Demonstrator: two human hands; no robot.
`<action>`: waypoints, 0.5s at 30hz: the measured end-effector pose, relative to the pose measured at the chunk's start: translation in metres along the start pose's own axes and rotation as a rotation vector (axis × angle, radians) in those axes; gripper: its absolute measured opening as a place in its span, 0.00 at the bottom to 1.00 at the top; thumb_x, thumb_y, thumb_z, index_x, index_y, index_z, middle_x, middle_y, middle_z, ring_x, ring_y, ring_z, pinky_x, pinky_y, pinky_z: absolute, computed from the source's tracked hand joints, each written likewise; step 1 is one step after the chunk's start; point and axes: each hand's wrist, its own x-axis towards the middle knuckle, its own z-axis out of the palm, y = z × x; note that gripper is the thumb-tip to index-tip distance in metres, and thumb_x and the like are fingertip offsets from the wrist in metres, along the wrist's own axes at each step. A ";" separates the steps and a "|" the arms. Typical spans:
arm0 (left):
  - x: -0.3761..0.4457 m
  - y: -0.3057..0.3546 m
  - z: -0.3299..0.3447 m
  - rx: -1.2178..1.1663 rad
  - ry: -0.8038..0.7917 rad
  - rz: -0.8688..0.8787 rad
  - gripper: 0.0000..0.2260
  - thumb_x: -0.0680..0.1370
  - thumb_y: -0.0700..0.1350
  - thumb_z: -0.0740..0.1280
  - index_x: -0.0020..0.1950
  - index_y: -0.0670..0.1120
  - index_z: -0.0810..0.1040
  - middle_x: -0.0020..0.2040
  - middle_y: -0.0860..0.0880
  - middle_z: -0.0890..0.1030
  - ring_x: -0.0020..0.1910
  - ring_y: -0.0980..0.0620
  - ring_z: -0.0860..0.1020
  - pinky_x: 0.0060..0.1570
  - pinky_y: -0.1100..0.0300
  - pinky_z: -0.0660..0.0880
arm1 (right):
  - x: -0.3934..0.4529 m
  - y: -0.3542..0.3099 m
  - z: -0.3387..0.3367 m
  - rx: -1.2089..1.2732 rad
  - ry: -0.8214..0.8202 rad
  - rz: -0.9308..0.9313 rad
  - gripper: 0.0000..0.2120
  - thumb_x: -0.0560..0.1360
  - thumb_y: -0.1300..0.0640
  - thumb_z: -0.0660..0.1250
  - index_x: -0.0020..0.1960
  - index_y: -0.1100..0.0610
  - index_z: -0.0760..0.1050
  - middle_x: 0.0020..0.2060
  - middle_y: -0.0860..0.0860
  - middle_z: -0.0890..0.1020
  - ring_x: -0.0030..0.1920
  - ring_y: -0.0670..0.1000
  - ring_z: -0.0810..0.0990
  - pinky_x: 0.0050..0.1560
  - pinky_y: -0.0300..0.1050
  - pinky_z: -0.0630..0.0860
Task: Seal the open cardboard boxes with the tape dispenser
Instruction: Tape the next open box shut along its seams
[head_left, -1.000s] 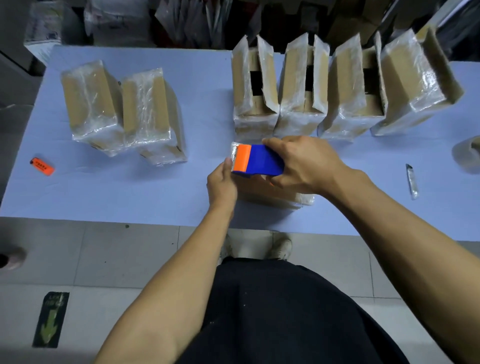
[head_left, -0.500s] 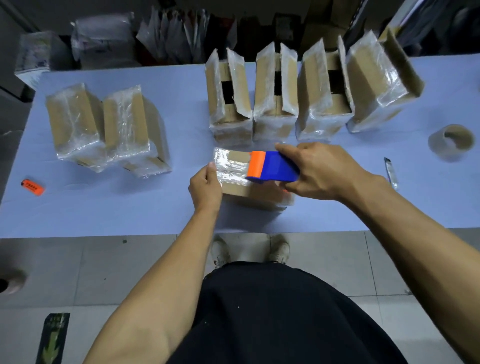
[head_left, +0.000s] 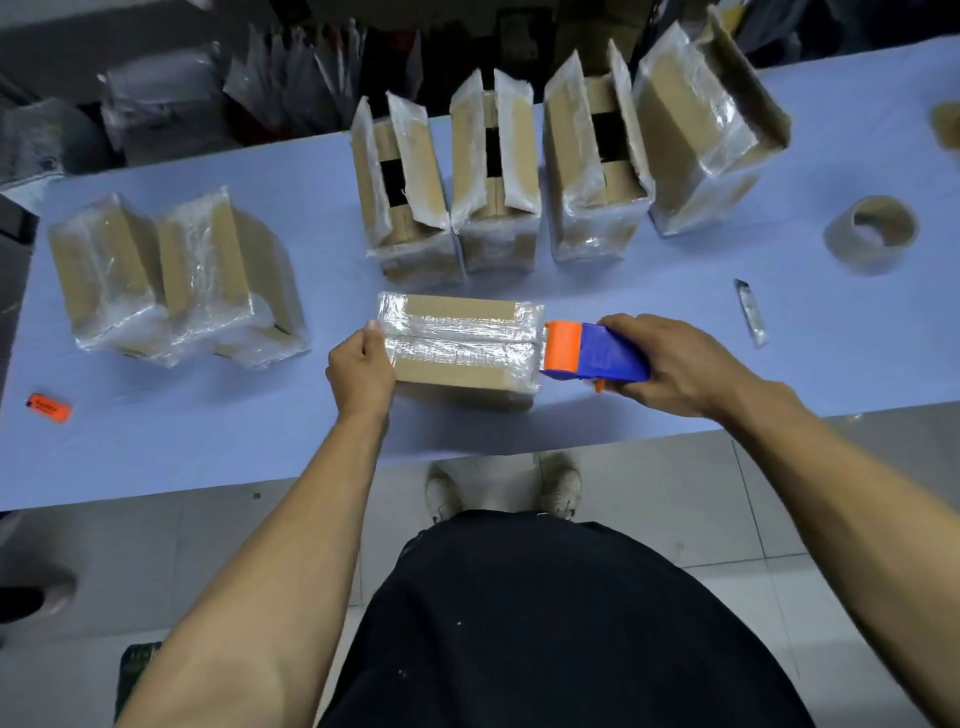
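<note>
cardboard box (head_left: 457, 345) lies flat near the front edge of the pale blue desk (head_left: 208, 447), its top flaps closed and a strip of clear tape running along the middle seam from its left end to its right end. the left grip (head_left: 361, 371) holds the box's left end, thumb on top at the corner and fingers curled down over the side. the right grip (head_left: 680, 364) is clenched round the blue body of the tape dispenser (head_left: 592, 353), whose orange front end sits at the box's right edge, touching the top corner there. behind this box stands a row of four open boxes (head_left: 561, 171), wrapped in clear film, flaps standing upright, packed side by side; the rightmost one leans to the right. at the left of the desk two closed boxes (head_left: 171, 275), also filmed, sit touching each other, well apart from the row. a roll of tape (head_left: 872, 239) rests at the right side of the desk, and a small utility knife (head_left: 750, 317) lies between it and the right grip. a little orange object (head_left: 49, 408) lies near the desk's left front edge. below the desk edge the tiled floor (head_left: 675, 493) shows, with the person's light shoes (head_left: 558, 488) and dark clothing.
</note>
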 end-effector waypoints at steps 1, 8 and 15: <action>-0.002 0.002 -0.002 0.019 -0.014 0.021 0.20 0.85 0.51 0.59 0.34 0.46 0.70 0.32 0.49 0.71 0.33 0.50 0.67 0.40 0.57 0.65 | 0.001 0.000 0.003 0.007 -0.005 0.004 0.24 0.71 0.44 0.73 0.63 0.48 0.70 0.48 0.48 0.78 0.45 0.52 0.76 0.44 0.50 0.75; -0.022 0.032 0.037 0.768 -0.262 0.545 0.22 0.86 0.47 0.52 0.80 0.44 0.60 0.82 0.46 0.57 0.82 0.45 0.50 0.78 0.43 0.46 | 0.008 0.001 0.012 0.025 -0.014 0.016 0.23 0.71 0.46 0.74 0.61 0.51 0.70 0.47 0.51 0.79 0.44 0.55 0.76 0.43 0.50 0.75; -0.048 0.035 0.076 0.877 -0.434 0.620 0.25 0.86 0.54 0.46 0.83 0.51 0.50 0.83 0.52 0.44 0.81 0.49 0.39 0.76 0.40 0.38 | 0.011 0.011 0.019 0.020 -0.032 0.012 0.21 0.70 0.46 0.73 0.58 0.52 0.70 0.45 0.50 0.78 0.43 0.56 0.76 0.40 0.48 0.73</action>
